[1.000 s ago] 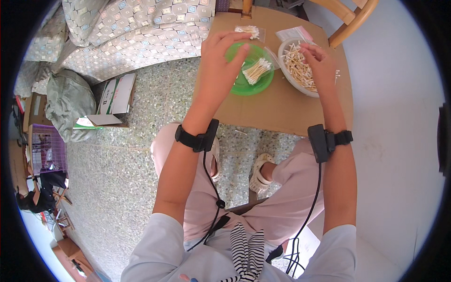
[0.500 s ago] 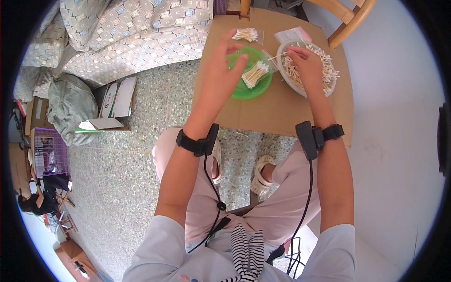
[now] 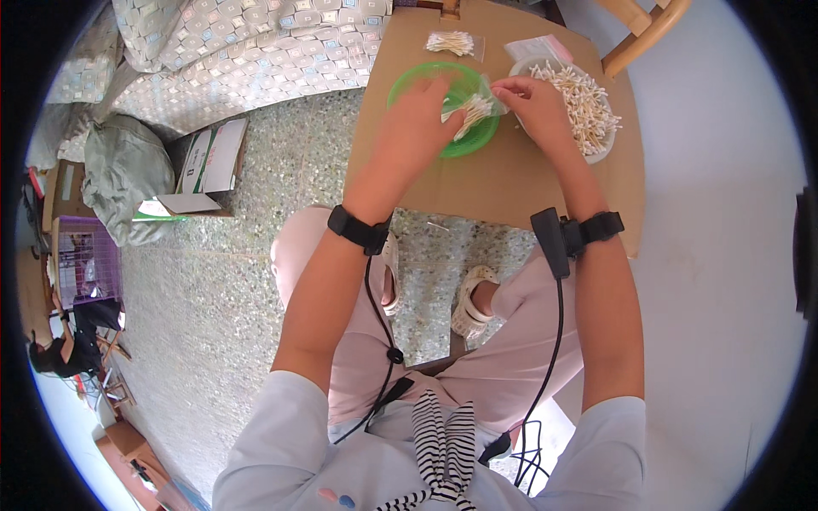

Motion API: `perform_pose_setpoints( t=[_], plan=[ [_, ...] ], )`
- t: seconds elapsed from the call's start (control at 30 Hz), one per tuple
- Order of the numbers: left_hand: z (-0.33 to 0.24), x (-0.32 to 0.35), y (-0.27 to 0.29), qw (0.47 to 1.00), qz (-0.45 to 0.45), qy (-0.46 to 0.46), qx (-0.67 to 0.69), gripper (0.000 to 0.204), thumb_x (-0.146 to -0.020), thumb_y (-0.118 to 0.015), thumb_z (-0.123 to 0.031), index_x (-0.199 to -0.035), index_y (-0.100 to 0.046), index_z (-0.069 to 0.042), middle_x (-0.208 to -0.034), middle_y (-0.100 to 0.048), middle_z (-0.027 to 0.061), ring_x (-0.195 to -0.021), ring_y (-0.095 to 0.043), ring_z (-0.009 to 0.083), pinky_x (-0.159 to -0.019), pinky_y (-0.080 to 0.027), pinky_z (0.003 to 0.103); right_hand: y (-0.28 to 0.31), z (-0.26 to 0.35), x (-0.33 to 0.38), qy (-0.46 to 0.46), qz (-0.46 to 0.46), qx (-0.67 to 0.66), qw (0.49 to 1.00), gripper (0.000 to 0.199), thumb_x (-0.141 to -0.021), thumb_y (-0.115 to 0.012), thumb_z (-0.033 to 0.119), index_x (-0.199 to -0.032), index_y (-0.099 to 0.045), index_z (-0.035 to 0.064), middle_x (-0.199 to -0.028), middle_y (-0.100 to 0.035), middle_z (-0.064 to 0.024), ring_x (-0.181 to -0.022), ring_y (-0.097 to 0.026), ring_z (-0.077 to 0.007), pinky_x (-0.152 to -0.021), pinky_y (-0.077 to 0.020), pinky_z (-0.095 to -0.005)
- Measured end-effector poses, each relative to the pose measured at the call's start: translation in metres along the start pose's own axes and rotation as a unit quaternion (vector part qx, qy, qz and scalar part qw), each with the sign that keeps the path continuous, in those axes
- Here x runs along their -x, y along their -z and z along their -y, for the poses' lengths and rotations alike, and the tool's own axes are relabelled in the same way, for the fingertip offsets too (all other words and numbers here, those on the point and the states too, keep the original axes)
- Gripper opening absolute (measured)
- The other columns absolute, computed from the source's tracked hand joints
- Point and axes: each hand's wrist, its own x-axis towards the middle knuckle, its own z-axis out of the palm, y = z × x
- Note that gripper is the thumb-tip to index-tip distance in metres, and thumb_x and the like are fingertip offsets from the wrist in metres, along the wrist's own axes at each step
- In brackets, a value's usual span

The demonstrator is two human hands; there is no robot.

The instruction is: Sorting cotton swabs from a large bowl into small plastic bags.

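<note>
Cotton swabs [image 3: 471, 116] lie bundled in a green plastic bowl [image 3: 487, 138] on the brown cardboard-topped surface. Over the left of this bowl is my left hand [image 3: 415, 117], its thumb close to the bundle. Motion smears its fingers, so I cannot tell whether they grip anything. My right hand [image 3: 541, 109] pinches the edge of a small clear plastic bag [image 3: 500, 104] at the bowl's right side. Beside that hand stands a white bowl heaped with loose cotton swabs [image 3: 588, 106].
Behind the green bowl lies a clear bag of swabs [image 3: 452, 43]. A pale pink-and-clear packet [image 3: 538, 49] sits behind the white bowl. A wooden chair [image 3: 635, 43] stands at the far right, and an opened carton [image 3: 213, 162] is on the speckled floor.
My left hand has lowered into the green bowl. The right hand has moved left from the heaped swabs to the clear bag; the single swab it held no longer shows there.
</note>
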Motion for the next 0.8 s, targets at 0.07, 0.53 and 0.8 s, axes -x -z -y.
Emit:
perform_pose_setpoints(
  t=[0.07, 0.53, 0.8],
  plan=[
    [0.002, 0.001, -0.001, 0.999, 0.038, -0.006, -0.03, 0.048, -0.089, -0.065, -0.023, -0.133, -0.053, -0.009, -0.121, -0.06, 0.0213, -0.112, -0.057, 0.0389, -0.095, -0.046, 0.043, -0.001, 0.006, 0.002, 0.0, 0.013, 0.057, 0.998, 0.033, -0.086, -0.068, 0.035, -0.102, -0.073, 0.0069, -0.087, -0.072, -0.0116, -0.081, -0.069, -0.0233, -0.076, -0.0509, -0.0348],
    [0.008, 0.003, 0.014, 0.997, 0.031, -0.028, -0.068, 0.037, -0.09, -0.062, -0.025, -0.123, -0.06, -0.007, -0.117, -0.062, 0.0171, -0.102, -0.062, 0.0375, -0.087, -0.049, 0.043, 0.033, -0.005, -0.001, 0.01, -0.03, 0.244, 0.969, 0.032, -0.088, -0.065, 0.026, -0.118, -0.068, 0.0146, -0.101, -0.07, -0.0112, -0.096, -0.066, -0.0241, -0.086, -0.0502, -0.0341],
    [0.006, 0.006, 0.009, 0.996, 0.041, -0.042, -0.073, 0.032, -0.089, -0.063, -0.025, -0.117, -0.064, -0.009, -0.117, -0.063, 0.0156, -0.097, -0.063, 0.0366, -0.083, -0.05, 0.043, 0.031, 0.003, 0.013, -0.085, 0.051, 0.362, 0.927, 0.021, -0.081, -0.067, 0.024, -0.102, -0.072, 0.0214, -0.103, -0.07, -0.0108, -0.097, -0.067, -0.0299, -0.083, -0.0523, -0.0431]
  ],
)
